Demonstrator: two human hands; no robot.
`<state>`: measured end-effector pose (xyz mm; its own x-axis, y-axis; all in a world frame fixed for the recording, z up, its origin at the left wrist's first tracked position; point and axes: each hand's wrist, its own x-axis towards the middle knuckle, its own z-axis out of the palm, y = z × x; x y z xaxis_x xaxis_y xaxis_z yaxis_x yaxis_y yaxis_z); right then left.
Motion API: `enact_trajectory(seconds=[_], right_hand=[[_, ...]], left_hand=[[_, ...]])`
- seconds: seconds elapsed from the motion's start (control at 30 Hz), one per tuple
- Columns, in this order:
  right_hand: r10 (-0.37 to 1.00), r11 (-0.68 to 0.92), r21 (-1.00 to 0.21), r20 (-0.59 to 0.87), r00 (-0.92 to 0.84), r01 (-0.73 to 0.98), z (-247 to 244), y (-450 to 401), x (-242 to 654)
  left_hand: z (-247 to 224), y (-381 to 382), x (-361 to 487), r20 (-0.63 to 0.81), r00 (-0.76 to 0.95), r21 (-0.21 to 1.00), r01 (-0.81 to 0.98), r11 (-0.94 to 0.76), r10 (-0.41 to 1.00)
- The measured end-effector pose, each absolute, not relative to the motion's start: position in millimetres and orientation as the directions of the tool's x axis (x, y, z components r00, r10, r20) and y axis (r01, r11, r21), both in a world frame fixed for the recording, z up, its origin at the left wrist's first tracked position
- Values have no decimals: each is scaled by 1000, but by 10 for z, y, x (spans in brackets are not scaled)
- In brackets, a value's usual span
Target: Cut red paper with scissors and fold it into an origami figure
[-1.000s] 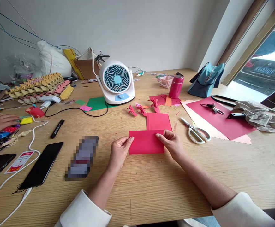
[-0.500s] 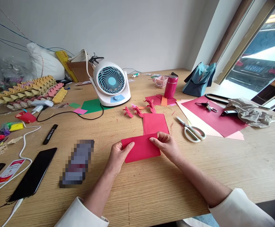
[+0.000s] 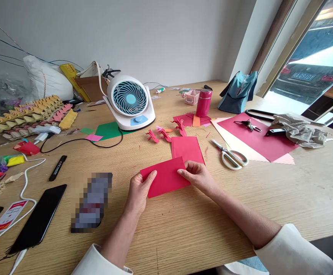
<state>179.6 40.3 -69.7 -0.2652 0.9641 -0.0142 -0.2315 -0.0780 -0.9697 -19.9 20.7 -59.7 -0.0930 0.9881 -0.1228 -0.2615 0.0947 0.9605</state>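
A rectangular piece of red paper is held up between both hands, tilted a little. My left hand pinches its left edge, thumb on the front face and fingers behind. At the right edge, my right hand grips it the same way, with curled fingers partly hidden. Just behind lies another red sheet on the table, its near part covered by the held paper and the right hand. Several small red paper cutouts lie beyond it. White-handled scissors rest to the right, blades partly open.
A white fan stands at the back, with a pink flask and blue bag to its right. Large paper sheets lie at right. A black marker, a phone and white cable lie at left.
The held red paper has shifted slightly left and tilted, its right side rising. My right hand has slid lower along the right edge. The view has turned slightly.
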Motion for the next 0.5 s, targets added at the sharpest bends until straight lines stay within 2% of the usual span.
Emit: enact_trajectory(seconds=[0.27, 0.4, 0.5], right_hand=[[960, -105, -962, -33, -278, -251, -692, 399, 1779], [955, -129, -953, -45, -293, -275, -600, 395, 1804], [941, -131, -968, -54, -335, -212, -556, 415, 1881]], left_hand=[[-641, 190, -183, -64, -78, 984, -169, 50, 995], [-657, 193, -201, -9, -63, 999, -33, 7, 998], [-651, 187, -212, 5, -14, 998, 65, -4, 1000]])
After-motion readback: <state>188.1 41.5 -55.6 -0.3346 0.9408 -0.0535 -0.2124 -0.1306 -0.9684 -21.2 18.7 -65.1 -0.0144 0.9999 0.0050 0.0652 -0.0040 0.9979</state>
